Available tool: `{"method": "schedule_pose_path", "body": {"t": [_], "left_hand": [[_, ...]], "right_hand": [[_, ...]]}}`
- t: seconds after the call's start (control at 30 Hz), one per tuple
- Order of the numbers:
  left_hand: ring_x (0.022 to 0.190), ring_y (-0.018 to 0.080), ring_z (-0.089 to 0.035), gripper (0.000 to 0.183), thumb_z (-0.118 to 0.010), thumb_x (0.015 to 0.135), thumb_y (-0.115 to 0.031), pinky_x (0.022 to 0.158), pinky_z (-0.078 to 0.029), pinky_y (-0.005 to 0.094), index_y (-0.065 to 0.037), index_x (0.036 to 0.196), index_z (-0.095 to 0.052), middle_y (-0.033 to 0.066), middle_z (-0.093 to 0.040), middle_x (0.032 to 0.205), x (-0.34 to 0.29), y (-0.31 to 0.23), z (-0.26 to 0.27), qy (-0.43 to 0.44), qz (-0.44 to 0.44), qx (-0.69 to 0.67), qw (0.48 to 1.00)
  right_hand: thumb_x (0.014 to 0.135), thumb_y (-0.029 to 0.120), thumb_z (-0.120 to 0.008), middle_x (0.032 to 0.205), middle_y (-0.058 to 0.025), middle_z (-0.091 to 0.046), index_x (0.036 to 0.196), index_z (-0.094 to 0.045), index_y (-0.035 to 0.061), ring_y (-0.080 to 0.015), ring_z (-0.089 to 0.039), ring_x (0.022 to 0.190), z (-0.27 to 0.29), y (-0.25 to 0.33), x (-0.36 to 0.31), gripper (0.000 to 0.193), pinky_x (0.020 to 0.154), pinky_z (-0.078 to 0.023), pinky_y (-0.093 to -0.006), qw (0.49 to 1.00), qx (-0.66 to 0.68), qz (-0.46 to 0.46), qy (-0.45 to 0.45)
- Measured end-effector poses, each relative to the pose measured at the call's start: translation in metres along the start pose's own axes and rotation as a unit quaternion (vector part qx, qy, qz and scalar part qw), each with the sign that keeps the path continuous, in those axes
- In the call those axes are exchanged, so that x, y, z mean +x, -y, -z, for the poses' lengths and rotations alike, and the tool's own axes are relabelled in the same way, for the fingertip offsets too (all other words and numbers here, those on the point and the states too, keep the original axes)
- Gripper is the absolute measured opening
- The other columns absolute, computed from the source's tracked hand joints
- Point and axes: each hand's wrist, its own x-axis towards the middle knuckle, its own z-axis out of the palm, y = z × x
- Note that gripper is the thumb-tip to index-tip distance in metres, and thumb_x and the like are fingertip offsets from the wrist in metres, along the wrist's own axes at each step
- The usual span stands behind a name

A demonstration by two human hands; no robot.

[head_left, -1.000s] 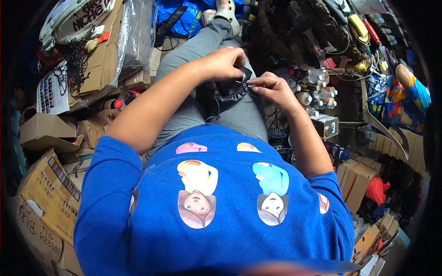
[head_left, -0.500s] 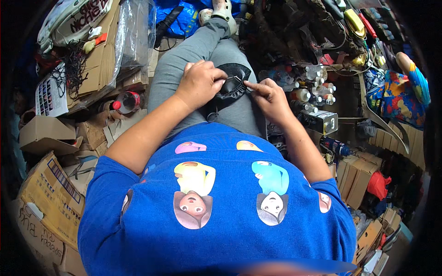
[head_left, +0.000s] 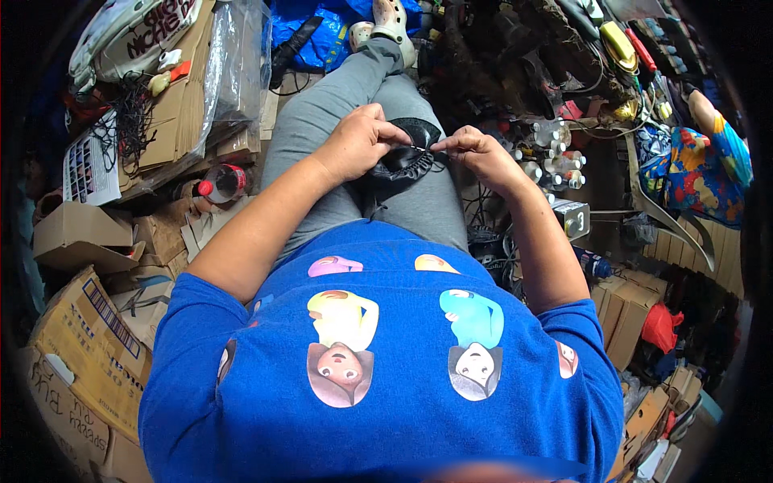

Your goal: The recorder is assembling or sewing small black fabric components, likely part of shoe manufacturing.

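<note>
A black leather shoe upper (head_left: 396, 171) with a puckered, stitched edge lies across my thighs. My left hand (head_left: 361, 145) is closed in a pinch over its far left side, index finger stretched toward the seam. From the right, my right hand (head_left: 481, 159) meets it, thumb and index finger pinched together. A thin, bright needle (head_left: 422, 149) spans the small gap between the two sets of fingertips. Dark thread seems to hang by the right fingers, too fine to make out surely. Part of the upper is hidden behind the left fingers.
Flattened cardboard (head_left: 171, 121) and a red-capped bottle (head_left: 223, 183) are at my left, above boxes (head_left: 84, 233). Several small bottles (head_left: 564, 165) and a metal can (head_left: 573, 217) stand close by my right forearm. Another person's arm (head_left: 704, 113) shows at the far right.
My right hand has moved slightly outward and turned flatter. My left fingertips have shifted a little toward the right, and the needle now lies between both hands' fingertips.
</note>
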Motion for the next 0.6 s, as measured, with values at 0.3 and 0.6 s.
{"method": "schedule_pose_path", "body": {"t": [0.3,0.6], "left_hand": [[0.075,0.02,-0.051,0.03,-0.063,0.069,0.003,0.071,-0.043,0.0288,-0.014,0.091,-0.071,0.0056,-0.05,0.075,0.0014,0.0035,-0.0005,0.011,0.011,-0.009,1.0],[0.074,0.0192,-0.051,0.023,-0.065,0.073,-0.002,0.069,-0.042,0.028,-0.015,0.091,-0.072,0.0056,-0.05,0.075,0.0028,0.0062,-0.0007,0.011,-0.009,-0.009,1.0]], "right_hand": [[0.074,-0.004,-0.054,0.09,-0.0043,-0.053,0.099,-0.07,0.0142,-0.0162,-0.052,0.089,0.0017,0.005,0.0014,0.035,0.083,-0.041,-0.0257,1.0,0.027,-0.015,-0.003],[0.074,-0.004,-0.054,0.091,-0.0029,-0.053,0.099,-0.07,0.0143,-0.0147,-0.052,0.088,0.0025,0.0001,0.0028,0.036,0.082,-0.042,-0.0252,1.0,0.028,-0.001,0.0]]}}
